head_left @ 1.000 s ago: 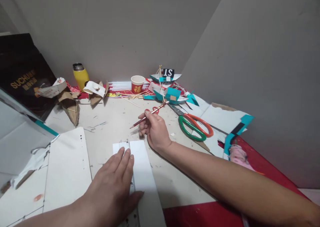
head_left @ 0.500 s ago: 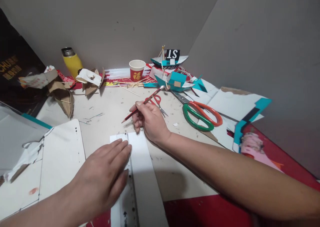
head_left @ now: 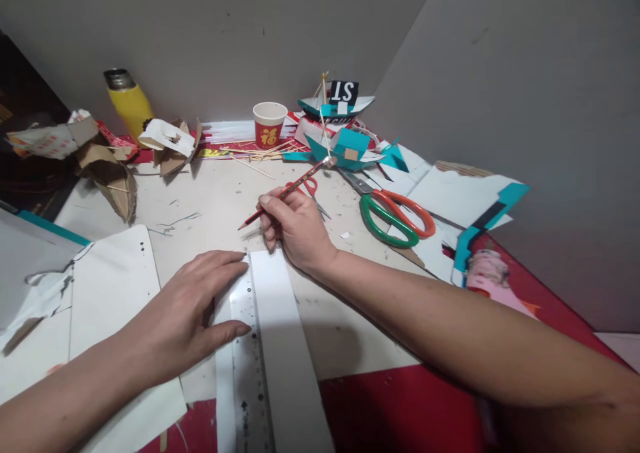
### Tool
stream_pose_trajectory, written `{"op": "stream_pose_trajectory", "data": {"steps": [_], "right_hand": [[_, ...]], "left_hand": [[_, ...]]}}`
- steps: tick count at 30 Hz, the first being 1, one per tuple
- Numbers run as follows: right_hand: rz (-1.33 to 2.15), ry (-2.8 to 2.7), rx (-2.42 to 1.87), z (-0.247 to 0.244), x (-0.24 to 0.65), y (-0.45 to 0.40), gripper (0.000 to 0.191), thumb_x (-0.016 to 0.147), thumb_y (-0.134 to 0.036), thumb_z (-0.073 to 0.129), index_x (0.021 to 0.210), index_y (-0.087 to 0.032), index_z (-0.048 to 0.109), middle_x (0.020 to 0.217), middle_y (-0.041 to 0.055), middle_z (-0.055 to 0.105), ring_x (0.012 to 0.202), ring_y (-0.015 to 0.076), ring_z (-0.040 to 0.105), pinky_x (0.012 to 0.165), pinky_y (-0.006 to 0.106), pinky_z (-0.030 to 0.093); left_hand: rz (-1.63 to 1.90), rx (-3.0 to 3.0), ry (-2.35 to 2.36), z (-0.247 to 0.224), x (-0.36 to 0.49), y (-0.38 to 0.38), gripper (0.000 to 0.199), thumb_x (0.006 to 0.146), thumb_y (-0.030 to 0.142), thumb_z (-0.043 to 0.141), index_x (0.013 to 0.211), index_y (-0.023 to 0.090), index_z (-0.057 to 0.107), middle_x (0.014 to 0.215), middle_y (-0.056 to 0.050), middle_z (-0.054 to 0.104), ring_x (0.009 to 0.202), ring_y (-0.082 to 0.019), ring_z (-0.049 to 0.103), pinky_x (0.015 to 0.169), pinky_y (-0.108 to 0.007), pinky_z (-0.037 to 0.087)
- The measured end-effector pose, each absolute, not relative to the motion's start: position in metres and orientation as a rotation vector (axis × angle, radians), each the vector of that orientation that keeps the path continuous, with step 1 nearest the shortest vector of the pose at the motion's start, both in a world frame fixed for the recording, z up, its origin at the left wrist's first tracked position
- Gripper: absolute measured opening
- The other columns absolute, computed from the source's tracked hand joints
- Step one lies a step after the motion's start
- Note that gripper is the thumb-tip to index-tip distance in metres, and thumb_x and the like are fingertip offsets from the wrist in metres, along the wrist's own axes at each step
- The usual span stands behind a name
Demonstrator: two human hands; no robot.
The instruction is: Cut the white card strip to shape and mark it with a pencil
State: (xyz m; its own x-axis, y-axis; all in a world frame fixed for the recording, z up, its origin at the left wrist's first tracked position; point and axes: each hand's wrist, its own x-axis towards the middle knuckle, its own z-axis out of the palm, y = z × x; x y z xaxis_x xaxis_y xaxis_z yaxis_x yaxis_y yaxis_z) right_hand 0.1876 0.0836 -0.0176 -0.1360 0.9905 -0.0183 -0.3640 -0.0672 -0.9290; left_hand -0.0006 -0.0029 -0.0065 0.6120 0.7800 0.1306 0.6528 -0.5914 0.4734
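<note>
A clear ruler [head_left: 249, 373] lies lengthwise on a strip of white card [head_left: 286, 346]. My left hand [head_left: 193, 310] rests over the ruler's left side, fingers outstretched and the thumb spread apart on the ruler. Between the thumb and fingers of my right hand [head_left: 295, 226] is a red and black pencil [head_left: 280, 196]. The pencil slants, its sharpened tip pointing down and left, just beyond the far end of the card. Parts of the ruler's far end are hidden under my left fingers.
Large scissors [head_left: 395, 220] with green and orange handles lie right of my right hand; small red scissors [head_left: 311, 186] lie behind it. Paper boats [head_left: 345, 148], a paper cup [head_left: 270, 125], thin sticks [head_left: 267, 152], a yellow bottle [head_left: 130, 106] and cardboard pieces [head_left: 113, 183] stand farther back.
My left hand has shifted toward the ruler's far end, and its thumb and fingers have spread apart. The pencil stays in my right hand. The whole view has moved slightly.
</note>
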Motion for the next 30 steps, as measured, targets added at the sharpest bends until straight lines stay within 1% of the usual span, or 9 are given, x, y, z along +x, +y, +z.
{"op": "stream_pose_trajectory", "data": {"steps": [3,7,12,15,17,19,22,26,30], "right_hand": [[1.487,-1.001,-0.876,-0.017,0.188,0.084,0.021,0.074,-0.031,0.068,0.070,-0.021,0.051,0.045,-0.0097,0.053,0.031,0.0060,0.042,0.025,0.015,0.037],[1.494,-1.008,-0.857,-0.018,0.189,0.084,0.024,0.075,-0.035,0.069,0.068,-0.021,0.050,0.045,-0.0099,0.053,0.031,0.0061,0.042,0.026,0.015,0.037],[1.439,-1.011,-0.863,-0.017,0.191,0.082,0.024,0.081,-0.039,0.063,0.069,-0.021,0.051,0.043,-0.0086,0.055,0.029,0.0068,0.044,0.025,0.015,0.035],[1.435,-1.019,-0.869,-0.011,0.191,0.078,0.025,0.083,-0.040,0.061,0.070,-0.020,0.053,0.045,-0.0069,0.058,0.031,0.0072,0.048,0.028,0.015,0.037],[1.462,-1.024,-0.884,-0.003,0.190,0.074,0.023,0.084,-0.038,0.059,0.071,-0.018,0.057,0.049,-0.0045,0.061,0.034,0.0073,0.051,0.030,0.015,0.040],[1.510,-1.031,-0.920,0.007,0.189,0.069,0.020,0.084,-0.032,0.057,0.072,-0.016,0.062,0.053,-0.0013,0.064,0.038,0.0079,0.054,0.032,0.015,0.042],[1.582,-1.067,-0.990,0.023,0.193,0.059,0.014,0.081,-0.024,0.059,0.071,-0.015,0.064,0.059,0.0015,0.067,0.043,0.0088,0.056,0.033,0.015,0.044],[1.607,-1.197,-1.042,0.033,0.210,0.036,0.010,0.077,-0.021,0.067,0.068,-0.016,0.062,0.060,-0.0005,0.065,0.042,0.0078,0.053,0.035,0.015,0.045],[1.547,-1.244,-1.129,0.023,0.226,0.010,0.010,0.076,-0.022,0.070,0.070,-0.018,0.062,0.054,-0.0022,0.063,0.040,0.0082,0.052,0.038,0.018,0.045]], "left_hand": [[0.462,2.458,1.150,-0.009,-0.002,-0.002,0.060,0.083,0.041,0.068,0.135,0.021,0.045,0.140,-0.014,0.052,0.131,-0.031,0.044,0.106,-0.051,0.041],[0.442,2.451,1.163,-0.009,-0.003,-0.002,0.061,0.082,0.043,0.069,0.135,0.020,0.047,0.142,-0.015,0.051,0.132,-0.032,0.043,0.106,-0.053,0.041],[0.436,2.434,1.172,-0.006,-0.002,-0.001,0.060,0.081,0.040,0.070,0.134,0.019,0.050,0.141,-0.015,0.053,0.131,-0.032,0.046,0.106,-0.053,0.041],[0.418,2.427,1.169,-0.006,-0.002,0.000,0.061,0.081,0.040,0.070,0.135,0.018,0.049,0.141,-0.016,0.053,0.130,-0.032,0.046,0.105,-0.053,0.042],[0.415,2.428,1.158,-0.007,-0.002,0.000,0.063,0.082,0.040,0.070,0.136,0.017,0.048,0.142,-0.017,0.052,0.130,-0.031,0.046,0.105,-0.053,0.042],[0.414,2.434,1.151,-0.008,-0.002,0.000,0.063,0.082,0.039,0.069,0.137,0.016,0.048,0.142,-0.017,0.052,0.131,-0.031,0.045,0.106,-0.052,0.041],[0.429,2.438,1.140,-0.008,-0.002,0.000,0.063,0.082,0.038,0.070,0.136,0.015,0.049,0.141,-0.018,0.052,0.131,-0.031,0.045,0.106,-0.051,0.041],[0.433,2.422,1.127,-0.007,-0.002,0.000,0.061,0.083,0.037,0.069,0.137,0.017,0.049,0.141,-0.017,0.053,0.129,-0.031,0.047,0.105,-0.051,0.042],[0.422,2.437,1.121,-0.008,-0.002,0.001,0.062,0.083,0.037,0.069,0.137,0.016,0.048,0.141,-0.017,0.052,0.129,-0.031,0.046,0.105,-0.050,0.041]]}}
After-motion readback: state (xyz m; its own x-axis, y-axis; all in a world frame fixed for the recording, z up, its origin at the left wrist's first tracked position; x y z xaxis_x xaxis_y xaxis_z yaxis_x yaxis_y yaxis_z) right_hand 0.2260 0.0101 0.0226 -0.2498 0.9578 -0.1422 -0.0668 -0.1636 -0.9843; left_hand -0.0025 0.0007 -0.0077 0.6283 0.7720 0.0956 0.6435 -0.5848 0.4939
